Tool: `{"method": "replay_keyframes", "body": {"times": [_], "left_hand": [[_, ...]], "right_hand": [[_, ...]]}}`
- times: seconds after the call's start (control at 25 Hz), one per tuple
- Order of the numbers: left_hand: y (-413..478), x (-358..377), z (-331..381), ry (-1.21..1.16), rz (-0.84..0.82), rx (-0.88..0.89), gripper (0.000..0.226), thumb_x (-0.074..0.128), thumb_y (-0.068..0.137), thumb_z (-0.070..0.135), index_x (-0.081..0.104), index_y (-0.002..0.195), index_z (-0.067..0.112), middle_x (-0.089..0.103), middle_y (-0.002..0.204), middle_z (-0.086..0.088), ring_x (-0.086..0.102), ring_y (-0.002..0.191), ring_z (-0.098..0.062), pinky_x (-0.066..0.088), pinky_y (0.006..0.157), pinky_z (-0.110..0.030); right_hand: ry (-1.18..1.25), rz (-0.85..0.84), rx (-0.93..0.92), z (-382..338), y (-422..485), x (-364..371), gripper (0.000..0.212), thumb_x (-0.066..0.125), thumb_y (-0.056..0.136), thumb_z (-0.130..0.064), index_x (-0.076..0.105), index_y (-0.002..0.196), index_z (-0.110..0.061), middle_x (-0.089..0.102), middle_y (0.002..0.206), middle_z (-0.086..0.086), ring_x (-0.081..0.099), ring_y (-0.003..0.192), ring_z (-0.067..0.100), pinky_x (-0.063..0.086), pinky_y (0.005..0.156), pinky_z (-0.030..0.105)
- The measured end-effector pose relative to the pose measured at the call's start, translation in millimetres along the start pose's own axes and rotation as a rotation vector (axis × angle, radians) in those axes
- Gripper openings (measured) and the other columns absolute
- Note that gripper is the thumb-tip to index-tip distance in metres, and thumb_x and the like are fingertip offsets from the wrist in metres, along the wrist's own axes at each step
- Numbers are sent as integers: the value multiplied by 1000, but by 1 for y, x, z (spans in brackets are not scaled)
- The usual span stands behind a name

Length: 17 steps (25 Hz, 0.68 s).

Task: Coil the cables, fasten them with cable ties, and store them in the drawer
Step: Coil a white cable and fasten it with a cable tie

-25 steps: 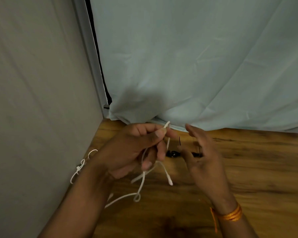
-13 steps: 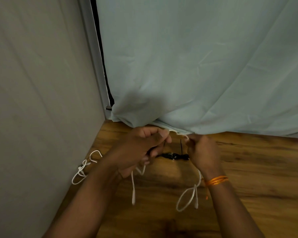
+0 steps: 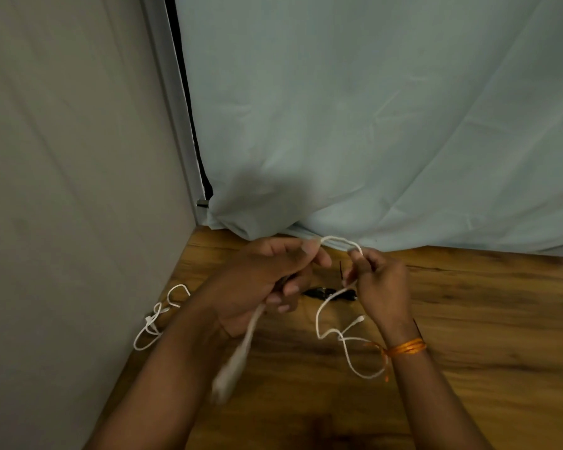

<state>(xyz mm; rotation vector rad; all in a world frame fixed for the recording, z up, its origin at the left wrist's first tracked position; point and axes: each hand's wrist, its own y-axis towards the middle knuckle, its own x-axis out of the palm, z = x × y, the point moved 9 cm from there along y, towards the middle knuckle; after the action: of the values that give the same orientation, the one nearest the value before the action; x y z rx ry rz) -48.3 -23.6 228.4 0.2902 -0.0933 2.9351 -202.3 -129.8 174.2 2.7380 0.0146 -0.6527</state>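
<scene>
Both hands hold one thin white cable (image 3: pixel 338 241) above the wooden table (image 3: pixel 468 319). My left hand (image 3: pixel 267 280) pinches it between thumb and forefinger, and a blurred end (image 3: pixel 234 362) dangles below that hand. My right hand (image 3: pixel 381 284) grips the other part, from which a loose loop (image 3: pixel 348 345) with a white plug hangs down to the table. A short arc of cable spans between the two hands. Black cable ties (image 3: pixel 325 292) lie on the table under the hands. A second white cable (image 3: pixel 156 316) lies tangled at the left, beside the wall.
A grey fabric wall (image 3: pixel 78 190) closes the left side. A pale blue curtain (image 3: pixel 371 125) hangs along the back edge of the table. An orange thread bracelet (image 3: pixel 407 347) sits on my right wrist. No drawer is in view.
My hands have drawn slightly apart, so the cable arcs between them. The end below my left hand swings and blurs. The loop under my right hand hangs longer.
</scene>
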Motion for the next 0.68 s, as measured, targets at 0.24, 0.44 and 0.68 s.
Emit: {"method": "replay_keyframes", "body": {"times": [0.24, 0.44, 0.68], "left_hand": [[5, -12, -8, 241, 129, -3, 24, 52, 97, 28, 69, 92, 13, 41, 54, 0, 33, 47, -9, 27, 47, -23], [7, -13, -4, 471, 188, 34, 25, 54, 96, 34, 72, 86, 20, 46, 50, 5, 42, 53, -12, 44, 60, -37], [8, -16, 0, 504, 180, 71, 21, 60, 92, 36, 73, 83, 22, 51, 52, 7, 44, 54, -10, 38, 62, -31]], "right_hand": [[-262, -320, -135, -11, -18, 28, 62, 76, 82, -25, 50, 138, -21, 50, 132, -12, 45, 126, 6, 38, 103, 20], [-100, -118, -578, -95, -34, 1, 59, 68, 85, -16, 47, 141, -18, 51, 139, -2, 44, 130, 8, 37, 109, 24], [-212, 48, -786, -107, -45, -8, 31, 62, 88, -7, 69, 118, -12, 59, 125, 6, 52, 121, 22, 45, 96, 38]]}}
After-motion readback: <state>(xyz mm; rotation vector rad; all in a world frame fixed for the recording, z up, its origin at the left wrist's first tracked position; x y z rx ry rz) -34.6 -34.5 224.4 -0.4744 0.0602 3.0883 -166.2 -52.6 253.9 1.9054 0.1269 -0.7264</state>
